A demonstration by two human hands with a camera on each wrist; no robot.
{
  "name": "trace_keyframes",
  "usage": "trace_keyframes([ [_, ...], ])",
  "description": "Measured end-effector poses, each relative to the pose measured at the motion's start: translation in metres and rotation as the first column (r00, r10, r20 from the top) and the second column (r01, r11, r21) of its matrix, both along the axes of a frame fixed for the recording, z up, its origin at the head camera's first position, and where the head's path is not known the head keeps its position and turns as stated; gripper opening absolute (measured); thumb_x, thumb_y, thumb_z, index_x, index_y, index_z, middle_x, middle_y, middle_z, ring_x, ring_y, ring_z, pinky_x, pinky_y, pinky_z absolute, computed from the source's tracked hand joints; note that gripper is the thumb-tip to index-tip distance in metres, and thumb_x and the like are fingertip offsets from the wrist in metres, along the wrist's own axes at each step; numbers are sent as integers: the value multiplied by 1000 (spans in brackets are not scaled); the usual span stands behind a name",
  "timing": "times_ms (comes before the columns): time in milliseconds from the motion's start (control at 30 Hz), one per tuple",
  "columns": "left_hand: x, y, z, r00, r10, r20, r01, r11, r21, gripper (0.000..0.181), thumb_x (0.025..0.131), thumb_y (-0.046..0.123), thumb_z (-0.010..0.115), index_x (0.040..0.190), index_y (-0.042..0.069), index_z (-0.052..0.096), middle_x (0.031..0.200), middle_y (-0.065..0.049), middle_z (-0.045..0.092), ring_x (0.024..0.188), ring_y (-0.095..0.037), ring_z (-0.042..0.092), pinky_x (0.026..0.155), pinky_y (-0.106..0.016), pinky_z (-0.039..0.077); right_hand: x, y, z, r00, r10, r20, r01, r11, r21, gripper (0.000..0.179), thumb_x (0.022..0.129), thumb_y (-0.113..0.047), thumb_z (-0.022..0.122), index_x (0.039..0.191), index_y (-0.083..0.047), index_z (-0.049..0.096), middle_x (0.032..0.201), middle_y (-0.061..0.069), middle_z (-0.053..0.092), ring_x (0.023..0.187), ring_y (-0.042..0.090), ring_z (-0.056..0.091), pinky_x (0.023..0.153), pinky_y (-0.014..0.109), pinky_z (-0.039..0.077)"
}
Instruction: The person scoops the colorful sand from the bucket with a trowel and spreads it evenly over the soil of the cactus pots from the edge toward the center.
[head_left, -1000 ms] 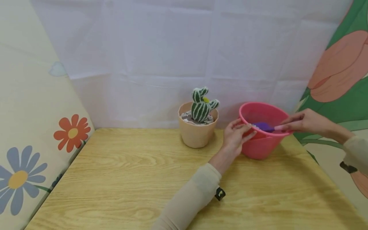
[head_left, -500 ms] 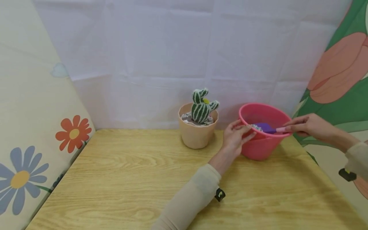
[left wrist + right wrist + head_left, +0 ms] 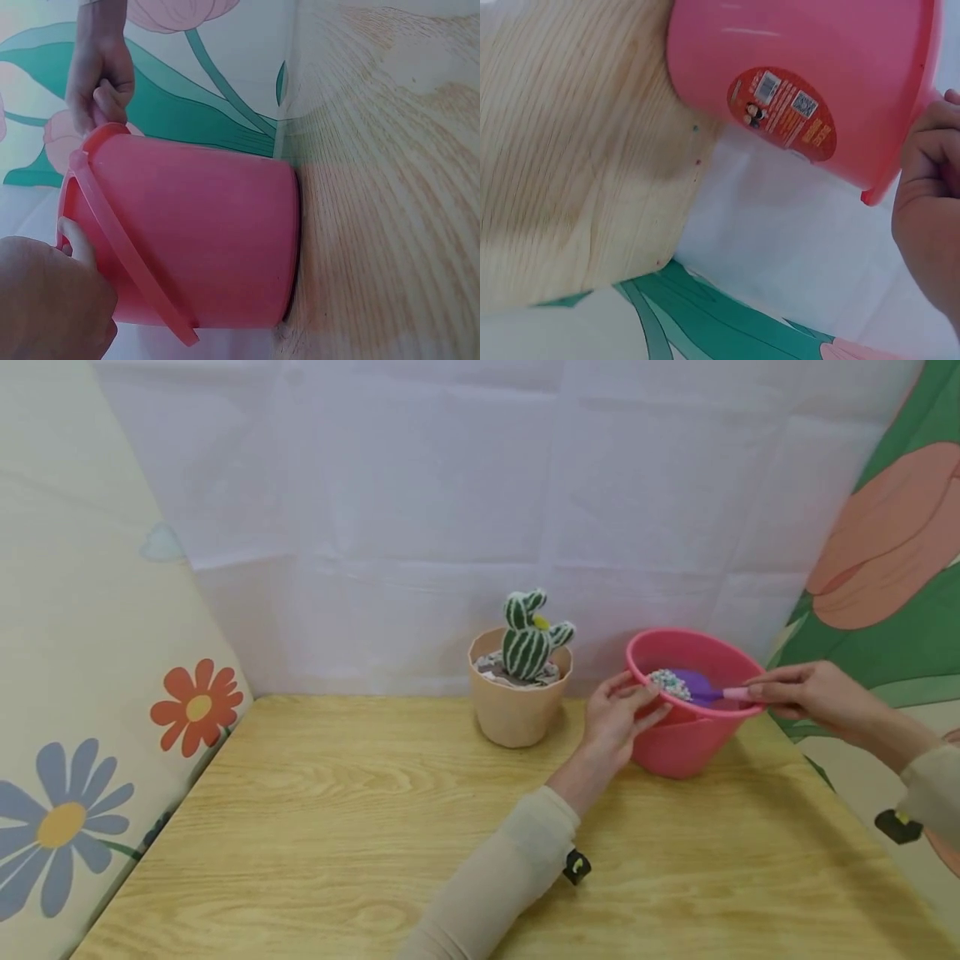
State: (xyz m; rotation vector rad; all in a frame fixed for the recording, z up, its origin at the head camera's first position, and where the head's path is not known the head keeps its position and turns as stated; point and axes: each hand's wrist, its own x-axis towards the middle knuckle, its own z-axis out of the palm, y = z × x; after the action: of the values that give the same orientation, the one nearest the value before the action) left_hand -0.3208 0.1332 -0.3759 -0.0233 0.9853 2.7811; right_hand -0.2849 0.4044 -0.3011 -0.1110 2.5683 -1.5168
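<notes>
A pink bucket (image 3: pixel 675 747) stands on the wooden table. My left hand (image 3: pixel 609 722) grips the near-left part of its rim, thumb over the edge in the left wrist view. In my right hand (image 3: pixel 817 697) is the pink handle of a small purple toy shovel (image 3: pixel 701 687), pinched between thumb and fingers at the right side of the rim. Small white and bluish grains (image 3: pixel 670 683) lie on the shovel's blade, which is level with the bucket's mouth. The bucket's bottom inside is hidden. Its pink bail handle (image 3: pixel 127 247) hangs down along the side.
Left of the bucket stands a peach flowerpot (image 3: pixel 517 714) with a green-and-white knitted cactus (image 3: pixel 525 652) in it, amid pale filling. A white cloth (image 3: pixel 420 527) hangs behind the wooden table (image 3: pixel 360 827). The table's right edge runs close to the bucket.
The shovel has risen inside the bucket, and more of the grains on its blade show. My right hand has shifted slightly right and lower in view. My left hand keeps its grip on the rim.
</notes>
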Motion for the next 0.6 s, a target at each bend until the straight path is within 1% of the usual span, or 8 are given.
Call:
trace_keyframes([
  [133, -1, 0, -1, 1000, -3, 0, 3, 1000, -4, 40, 85, -13, 73, 122, -2, 62, 105, -21, 66, 89, -29, 70, 77, -44, 62, 3, -1, -3, 999, -40, 5, 40, 997, -71, 27, 102, -26, 66, 121, -9, 75, 71, 3, 61, 54, 14, 40, 50, 40, 25],
  [200, -1, 0, -1, 1000, -6, 4, 6, 1000, -10, 39, 85, -13, 73, 120, 0, 63, 105, -21, 66, 89, -30, 70, 77, -44, 62, 5, -2, -3, 998, -65, 11, 66, 993, -103, 22, 101, -26, 67, 116, -13, 77, 66, 2, 53, 54, 12, 40, 51, 41, 23],
  [233, -1, 0, 0, 1000, -4, 6, 4, 1000, -14, 38, 85, -13, 73, 119, 1, 64, 105, -21, 66, 89, -30, 70, 77, -44, 62, 6, -3, -3, 997, -72, 15, 73, 991, -116, 21, 101, -26, 67, 115, -14, 78, 66, 2, 53, 53, 12, 39, 52, 43, 22],
  [333, -1, 1, 0, 1000, 2, 12, -2, 1000, -21, 37, 85, -13, 74, 117, 3, 65, 104, -21, 66, 89, -30, 71, 76, -44, 62, 8, -5, -2, 995, -96, 31, 100, 981, -169, 17, 101, -25, 67, 110, -17, 80, 66, 2, 55, 52, 11, 38, 49, 39, 22],
  [433, -1, 1, 0, 1000, 11, 15, -11, 1000, -25, 36, 85, -13, 74, 116, 3, 65, 103, -21, 66, 88, -30, 71, 76, -44, 62, 9, -6, -2, 994, -98, 48, 107, 962, -253, 16, 102, -20, 66, 106, -15, 80, 65, 2, 55, 52, 15, 32, 48, 37, 19],
  [600, -1, 0, 0, 1000, 15, 16, -14, 1000, -28, 35, 85, -12, 74, 116, 2, 65, 103, -20, 65, 88, -29, 71, 76, -44, 62, 7, -5, -6, 995, -69, 69, 91, 917, -389, 18, 103, -14, 62, 101, -6, 78, 64, 3, 50, 57, 21, 22, 50, 35, 15],
])
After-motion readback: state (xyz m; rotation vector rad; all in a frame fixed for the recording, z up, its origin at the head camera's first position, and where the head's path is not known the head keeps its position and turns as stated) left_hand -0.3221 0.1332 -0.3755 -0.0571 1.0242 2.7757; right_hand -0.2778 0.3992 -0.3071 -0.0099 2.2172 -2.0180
